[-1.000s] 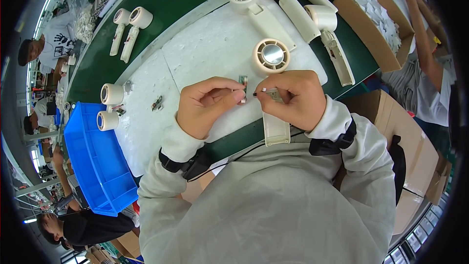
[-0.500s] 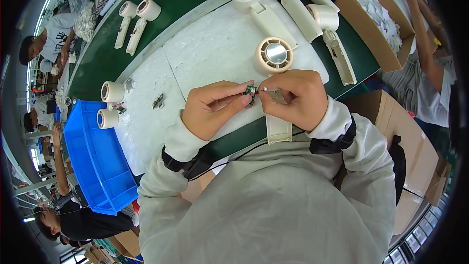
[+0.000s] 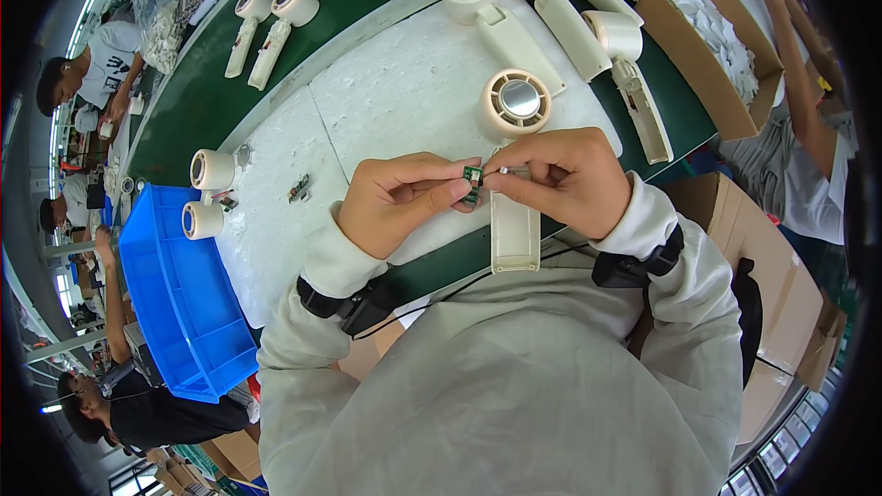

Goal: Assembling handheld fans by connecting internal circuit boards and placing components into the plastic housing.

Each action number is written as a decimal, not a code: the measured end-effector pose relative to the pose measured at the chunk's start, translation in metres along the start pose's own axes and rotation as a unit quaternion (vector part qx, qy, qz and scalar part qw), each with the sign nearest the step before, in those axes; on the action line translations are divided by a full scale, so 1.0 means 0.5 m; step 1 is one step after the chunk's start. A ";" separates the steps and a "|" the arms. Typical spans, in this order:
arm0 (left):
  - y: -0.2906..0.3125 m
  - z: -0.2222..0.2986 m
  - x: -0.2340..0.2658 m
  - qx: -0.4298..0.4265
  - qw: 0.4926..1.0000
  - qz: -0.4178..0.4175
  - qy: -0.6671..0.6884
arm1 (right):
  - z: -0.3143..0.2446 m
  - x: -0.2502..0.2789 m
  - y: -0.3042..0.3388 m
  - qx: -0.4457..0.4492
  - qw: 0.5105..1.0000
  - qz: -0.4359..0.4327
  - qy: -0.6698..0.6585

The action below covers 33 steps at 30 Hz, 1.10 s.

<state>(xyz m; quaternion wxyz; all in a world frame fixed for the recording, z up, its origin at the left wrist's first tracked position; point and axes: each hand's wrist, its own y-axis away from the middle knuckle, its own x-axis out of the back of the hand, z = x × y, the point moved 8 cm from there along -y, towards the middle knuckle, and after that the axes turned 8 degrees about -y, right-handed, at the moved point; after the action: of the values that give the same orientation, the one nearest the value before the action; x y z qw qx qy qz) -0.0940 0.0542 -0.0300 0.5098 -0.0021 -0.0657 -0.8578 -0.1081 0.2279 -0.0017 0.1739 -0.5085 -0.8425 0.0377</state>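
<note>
Green circuit board (image 3: 473, 174), small and rectangular, held between both hands just above the handle of a cream handheld fan (image 3: 513, 161) that lies on a white foam sheet (image 3: 395, 101). The left hand (image 3: 404, 200) pinches the board's left edge with thumb and forefinger; the other fingers (image 3: 415, 168) curl loosely. The right hand (image 3: 560, 174) meets the board from the right, its fingertips closed on the board's right edge or on a small part there; which of the two cannot be told. The fan's round head, with a shiny centre, lies just beyond the hands; its open handle runs toward the person. On the foam sheet left of the fan lies a small dark part (image 3: 299, 188), and further left two cream fan heads (image 3: 209, 193) stand beside a blue bin (image 3: 175, 312). Beyond the fan, further cream fans (image 3: 514, 9) lie on the foam sheet and on the green surface (image 3: 340, 0). A cardboard box (image 3: 707, 46) of white pieces stands to the fan's right, where another person's arm (image 3: 795, 64) reaches.
</note>
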 end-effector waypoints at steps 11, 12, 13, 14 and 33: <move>0.001 0.010 -0.011 -0.024 1.000 0.002 -0.007 | 0.020 -0.008 0.005 -0.060 0.997 0.000 -0.039; 0.002 0.010 -0.010 -0.023 1.000 0.003 -0.006 | 0.022 -0.009 0.006 -0.061 0.997 0.001 -0.043; 0.003 0.010 -0.010 -0.027 1.000 -0.002 -0.010 | 0.024 -0.009 0.006 -0.063 0.997 0.001 -0.046; 0.003 0.009 -0.011 -0.030 0.999 -0.006 -0.014 | 0.026 -0.009 0.007 -0.064 0.997 -0.001 -0.046; -0.009 -0.002 -0.001 0.005 0.996 0.063 0.057 | -0.024 -0.012 0.001 0.088 0.996 -0.004 0.025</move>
<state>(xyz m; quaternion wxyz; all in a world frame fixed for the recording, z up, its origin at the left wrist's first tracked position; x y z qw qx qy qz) -0.0976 0.0566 -0.0313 0.5656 0.0455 -0.0403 -0.8224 -0.1011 0.2218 0.0081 0.2393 -0.4882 -0.8335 0.0981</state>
